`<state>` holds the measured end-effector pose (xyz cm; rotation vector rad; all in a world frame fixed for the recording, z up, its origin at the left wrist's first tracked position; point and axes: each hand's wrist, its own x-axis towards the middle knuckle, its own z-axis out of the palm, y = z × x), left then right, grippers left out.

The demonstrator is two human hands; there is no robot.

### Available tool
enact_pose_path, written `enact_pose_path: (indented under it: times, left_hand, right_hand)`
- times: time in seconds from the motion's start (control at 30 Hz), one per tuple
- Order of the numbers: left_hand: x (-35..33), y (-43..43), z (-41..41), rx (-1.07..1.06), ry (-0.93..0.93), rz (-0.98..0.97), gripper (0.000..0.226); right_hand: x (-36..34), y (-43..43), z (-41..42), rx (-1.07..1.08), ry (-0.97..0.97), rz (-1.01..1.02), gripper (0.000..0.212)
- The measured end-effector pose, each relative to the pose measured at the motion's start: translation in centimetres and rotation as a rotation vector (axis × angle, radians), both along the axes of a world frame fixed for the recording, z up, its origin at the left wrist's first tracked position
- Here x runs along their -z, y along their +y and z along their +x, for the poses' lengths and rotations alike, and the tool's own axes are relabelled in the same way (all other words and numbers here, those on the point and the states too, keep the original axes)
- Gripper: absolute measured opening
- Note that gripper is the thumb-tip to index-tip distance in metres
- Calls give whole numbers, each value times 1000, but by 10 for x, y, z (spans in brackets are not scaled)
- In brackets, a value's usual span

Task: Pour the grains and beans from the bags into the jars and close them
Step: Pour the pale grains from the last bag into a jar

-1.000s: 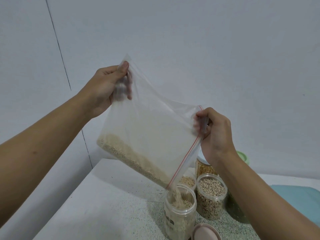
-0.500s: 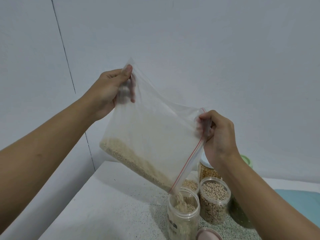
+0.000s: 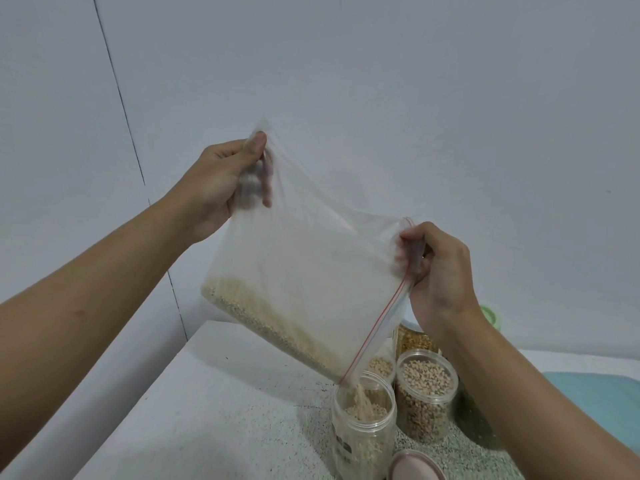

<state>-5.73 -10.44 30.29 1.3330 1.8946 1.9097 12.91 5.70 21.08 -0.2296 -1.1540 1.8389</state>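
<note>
Both hands pinch the tilted bag (image 3: 304, 271): the left hand (image 3: 221, 181) grips its raised bottom corner, the right hand (image 3: 440, 271) its zip edge. Its low corner sits directly over the open jar (image 3: 363, 427) on the counter (image 3: 207, 410), grains streaming in.

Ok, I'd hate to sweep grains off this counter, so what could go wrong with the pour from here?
1. The grain stream leaves the bag at its lowest corner, just over the jar rim; if the left hand or right hand drifts, it could spill on the counter.
2. A thick band of grain lies along the bag's lower edge; a steeper tilt might dump it at once.
3. The open bean jar stands close beside; stray grains could land in it.
</note>
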Motion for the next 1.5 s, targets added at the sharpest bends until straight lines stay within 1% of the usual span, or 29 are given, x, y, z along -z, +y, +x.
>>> enact_pose_path:
  times: [0.1, 0.2, 0.3, 0.53, 0.73, 0.87, 1.0, 1.5]
  left_hand:
    - [1, 2, 1, 5, -2, -2, 38]
    - [1, 3, 1, 11, 3, -6, 37]
    - [1, 5, 2, 13, 1, -4, 37]
    - [2, 9, 3, 36, -6, 2, 37]
    - [3, 13, 6, 45, 1, -2, 38]
    - [4, 16, 10, 52, 5, -3, 38]
    - [5, 20, 12, 61, 6, 0, 38]
    - [3, 21, 14, 52, 29, -15, 39]
  right_hand:
    - [1, 2, 2, 11, -2, 6, 36]
    - [2, 4, 4, 17, -2, 9, 28]
    - [3, 6, 4, 25, -6, 6, 25]
    - [5, 11, 8, 36, 1, 4, 29]
    - [5, 14, 11, 49, -1, 29, 29]
    - [6, 16, 14, 64, -7, 36, 34]
    - [8, 18, 17, 71, -15, 32, 36]
    - [10, 24, 17, 92, -49, 38, 26]
